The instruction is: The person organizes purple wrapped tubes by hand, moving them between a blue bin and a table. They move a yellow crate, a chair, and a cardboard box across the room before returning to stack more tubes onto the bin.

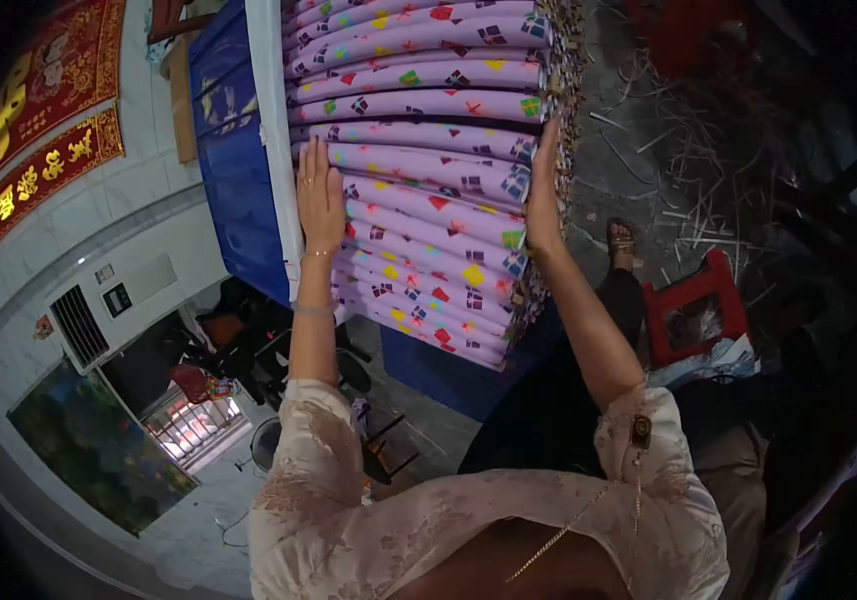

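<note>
A thick row of lilac folded sheets (428, 215), printed with small coloured gift-box shapes, fills the space between my hands; it looks like fabric. My left hand (320, 200) lies flat along the left side of the row, fingers straight and close together, a ring and thin bracelet on it. At the opposite end, my right hand (544, 190) presses its palm side to the edges of the sheets, fingers stretched out and partly turned away from view. Both hands touch the row without gripping a single sheet.
A white edge (275, 150) and blue panel (233, 150) run along the left. On the right, a red plastic stool (693, 310) stands on a floor littered with pale strips (693, 215). A sandalled foot (623, 243) shows near it. Dark chairs (268, 335) stand lower left.
</note>
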### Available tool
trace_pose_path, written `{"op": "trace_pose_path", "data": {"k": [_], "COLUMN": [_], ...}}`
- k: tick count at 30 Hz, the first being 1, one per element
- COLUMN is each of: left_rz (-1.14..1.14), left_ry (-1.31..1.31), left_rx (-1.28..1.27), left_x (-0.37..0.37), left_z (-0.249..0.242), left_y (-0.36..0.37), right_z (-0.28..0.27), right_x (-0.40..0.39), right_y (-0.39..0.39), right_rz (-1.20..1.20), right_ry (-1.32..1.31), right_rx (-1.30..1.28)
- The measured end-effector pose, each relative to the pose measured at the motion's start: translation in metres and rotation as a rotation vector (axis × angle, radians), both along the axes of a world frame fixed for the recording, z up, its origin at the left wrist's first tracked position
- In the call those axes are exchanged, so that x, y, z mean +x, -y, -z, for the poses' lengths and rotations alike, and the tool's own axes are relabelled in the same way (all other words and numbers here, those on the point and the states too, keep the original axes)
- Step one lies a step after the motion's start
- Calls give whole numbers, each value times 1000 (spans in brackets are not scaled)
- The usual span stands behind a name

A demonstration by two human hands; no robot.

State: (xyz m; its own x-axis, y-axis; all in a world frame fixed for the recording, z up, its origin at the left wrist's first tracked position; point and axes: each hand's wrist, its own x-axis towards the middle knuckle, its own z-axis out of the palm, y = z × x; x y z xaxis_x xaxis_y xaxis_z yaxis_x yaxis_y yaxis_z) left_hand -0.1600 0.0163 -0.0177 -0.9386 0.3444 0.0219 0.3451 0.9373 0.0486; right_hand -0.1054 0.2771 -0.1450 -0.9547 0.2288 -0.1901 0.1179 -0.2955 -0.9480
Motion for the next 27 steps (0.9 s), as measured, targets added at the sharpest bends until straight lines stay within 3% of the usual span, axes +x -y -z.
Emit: {"op": "trace_pose_path", "data": {"k": [4,7,9,13,14,17,20,23,26,27], "left_rz": [-64,-27,-34,-102,-95,37,101,113,135,144], "left_ry": [25,-39,-56,19,0,-89,-78,23,63,25], "left_rx": [12,-20,37,35,-43,210,50,66,139,52], "left_x": [-6,9,14,0,-5,-38,-91,-69,-54,-60], "left_z": [0,-3,5,-5,-7,-20,14,5,-4,-1], "left_y": [-12,-11,-5,-16,-13,-60,-47,-42,-30,-36], "right_z": [-19,-16,-6,-40,-39,-23,7,-44,-54,-37], "right_x": [-15,11,4,-12,-15,-48,-84,-65,-60,-54], "right_y": [-7,4,1,-32,-42,-58,-37,-28,-25,-18], "right_rz": [110,33,54,-23,58,238,103,56,140,133], "right_ry": [171,115,127,219,149,-27,-20,142,110,71], "right_rx": [-171,-32,-51,-110,-93,-20,-276,-638,-531,-433]}}
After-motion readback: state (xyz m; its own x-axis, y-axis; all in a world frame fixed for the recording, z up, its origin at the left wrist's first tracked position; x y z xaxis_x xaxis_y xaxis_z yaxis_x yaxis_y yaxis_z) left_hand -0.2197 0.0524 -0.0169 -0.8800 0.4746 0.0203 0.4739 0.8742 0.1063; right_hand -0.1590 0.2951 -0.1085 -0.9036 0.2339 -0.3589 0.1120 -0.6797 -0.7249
